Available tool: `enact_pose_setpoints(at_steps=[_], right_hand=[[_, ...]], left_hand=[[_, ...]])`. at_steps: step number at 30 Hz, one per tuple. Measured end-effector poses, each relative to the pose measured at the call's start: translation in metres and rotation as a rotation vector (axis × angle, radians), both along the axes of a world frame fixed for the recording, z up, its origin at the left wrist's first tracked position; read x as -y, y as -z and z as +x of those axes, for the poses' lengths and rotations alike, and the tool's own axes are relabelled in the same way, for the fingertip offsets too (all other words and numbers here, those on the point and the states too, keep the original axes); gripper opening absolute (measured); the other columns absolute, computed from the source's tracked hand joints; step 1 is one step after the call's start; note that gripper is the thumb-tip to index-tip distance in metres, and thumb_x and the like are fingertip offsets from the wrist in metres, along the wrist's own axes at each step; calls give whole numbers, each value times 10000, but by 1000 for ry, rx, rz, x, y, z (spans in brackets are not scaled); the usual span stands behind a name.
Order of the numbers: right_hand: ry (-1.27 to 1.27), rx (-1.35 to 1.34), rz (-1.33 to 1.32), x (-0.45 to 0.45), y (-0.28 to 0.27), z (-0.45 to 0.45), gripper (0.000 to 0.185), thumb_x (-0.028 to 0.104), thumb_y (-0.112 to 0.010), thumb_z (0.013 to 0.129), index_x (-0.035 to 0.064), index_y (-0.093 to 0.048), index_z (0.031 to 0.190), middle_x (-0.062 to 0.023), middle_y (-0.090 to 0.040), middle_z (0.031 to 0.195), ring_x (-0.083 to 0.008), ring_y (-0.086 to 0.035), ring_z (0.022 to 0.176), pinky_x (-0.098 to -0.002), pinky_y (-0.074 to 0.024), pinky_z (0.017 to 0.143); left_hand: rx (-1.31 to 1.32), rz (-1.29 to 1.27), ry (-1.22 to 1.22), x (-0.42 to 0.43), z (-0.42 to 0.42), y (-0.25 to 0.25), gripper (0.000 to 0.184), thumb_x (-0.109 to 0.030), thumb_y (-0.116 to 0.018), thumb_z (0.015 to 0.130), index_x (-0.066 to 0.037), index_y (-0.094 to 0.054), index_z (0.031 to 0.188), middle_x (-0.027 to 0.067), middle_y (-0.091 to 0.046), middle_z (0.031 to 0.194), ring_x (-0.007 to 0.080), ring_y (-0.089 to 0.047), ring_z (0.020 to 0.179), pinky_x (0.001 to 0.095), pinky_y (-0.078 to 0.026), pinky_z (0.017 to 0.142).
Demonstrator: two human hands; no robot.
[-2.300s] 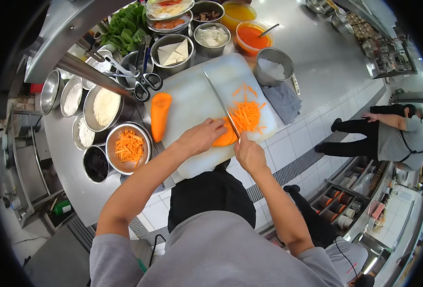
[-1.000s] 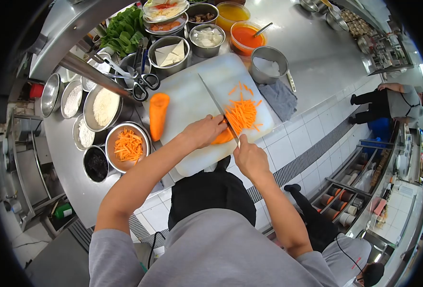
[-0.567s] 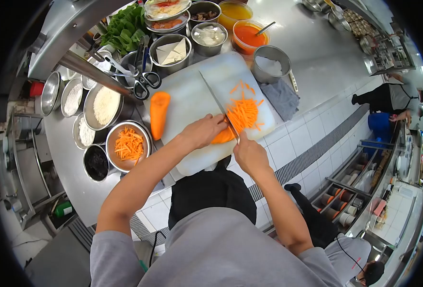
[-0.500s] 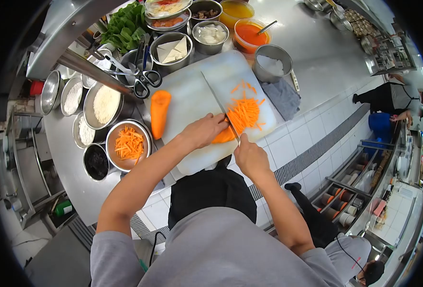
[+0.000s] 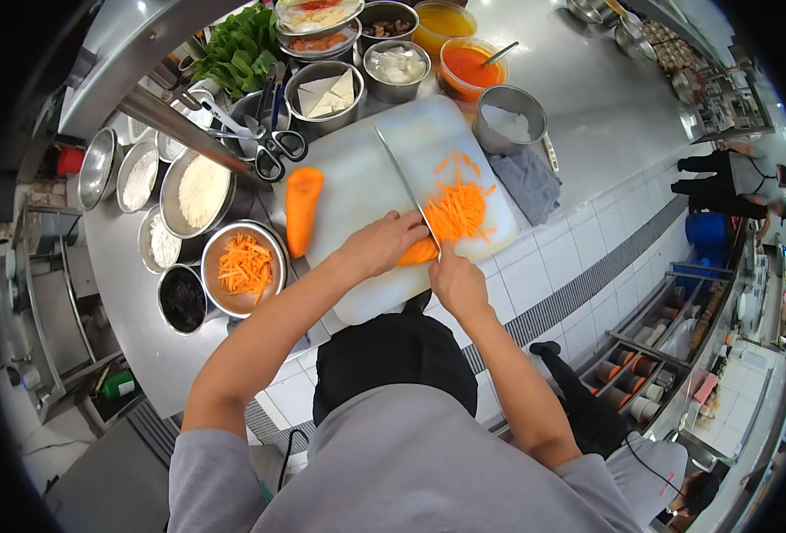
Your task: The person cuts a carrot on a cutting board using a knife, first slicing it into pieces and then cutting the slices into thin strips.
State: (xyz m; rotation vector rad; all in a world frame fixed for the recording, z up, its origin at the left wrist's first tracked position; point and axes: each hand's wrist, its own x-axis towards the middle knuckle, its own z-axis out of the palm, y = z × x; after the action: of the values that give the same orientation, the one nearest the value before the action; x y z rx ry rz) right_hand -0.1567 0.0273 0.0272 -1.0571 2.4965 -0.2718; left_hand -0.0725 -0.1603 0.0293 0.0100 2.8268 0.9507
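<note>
My right hand (image 5: pixel 460 282) is wrapped round the handle of a long kitchen knife (image 5: pixel 396 166), its blade angled across the white cutting board (image 5: pixel 357 178). Beneath my left hand (image 5: pixel 388 242) lies a partly cut carrot (image 5: pixel 419 253); the curled fingers press it down, close beside the blade. Right of the blade is a heap of carrot strips (image 5: pixel 458 211), with a few loose strips above it. A larger carrot piece (image 5: pixel 302 211) rests at the board's left side. Carrot strips also fill part of a metal bowl (image 5: pixel 279 275) left of the board.
Bowls of white powder and crumbs (image 5: pixel 197 193) stand at the left, near black-handled scissors (image 5: pixel 279 153). Behind the board are a bowl of white slabs (image 5: pixel 326 96) and a tub of orange liquid (image 5: pixel 469 67). A grey cloth (image 5: pixel 526 185) lies at the right. Other people are farther right.
The knife has shifted slightly at the carrot, and the right hand has come a little closer to the left. My view has moved slightly. In the right background, a co-worker's legs have changed position.
</note>
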Motion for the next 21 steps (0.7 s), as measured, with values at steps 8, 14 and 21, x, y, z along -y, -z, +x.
enact_pose_setpoints(at_steps=[8,14,21], right_hand=[[-31,-25,-81,-8,-1,-7,243,233,-579,958,13,-504,1030,-288,-681,724,-486,-688,663,-570,-562,635],[-41,-26,55,-8,-50,2,261,225,-580,964,0,-507,1073,-282,-682,719,-478,-696,678,-571,-562,634],[-33,-33,29,3,-2,1,226,200,-566,969,-1,-518,1061,-268,-691,711,-454,-717,682,-550,-587,640]], left_hand=[[-88,-79,-32,-7,8,10,419,-14,-544,906,-79,-560,1319,92,-544,1402,365,-589,1173,429,-553,997],[18,-38,-31,-6,5,2,343,9,-522,908,-67,-587,1237,108,-545,1400,360,-570,1199,435,-518,1032],[-48,27,-79,-9,11,3,382,10,-521,907,-71,-601,1272,105,-533,1446,350,-571,1206,428,-520,1031]])
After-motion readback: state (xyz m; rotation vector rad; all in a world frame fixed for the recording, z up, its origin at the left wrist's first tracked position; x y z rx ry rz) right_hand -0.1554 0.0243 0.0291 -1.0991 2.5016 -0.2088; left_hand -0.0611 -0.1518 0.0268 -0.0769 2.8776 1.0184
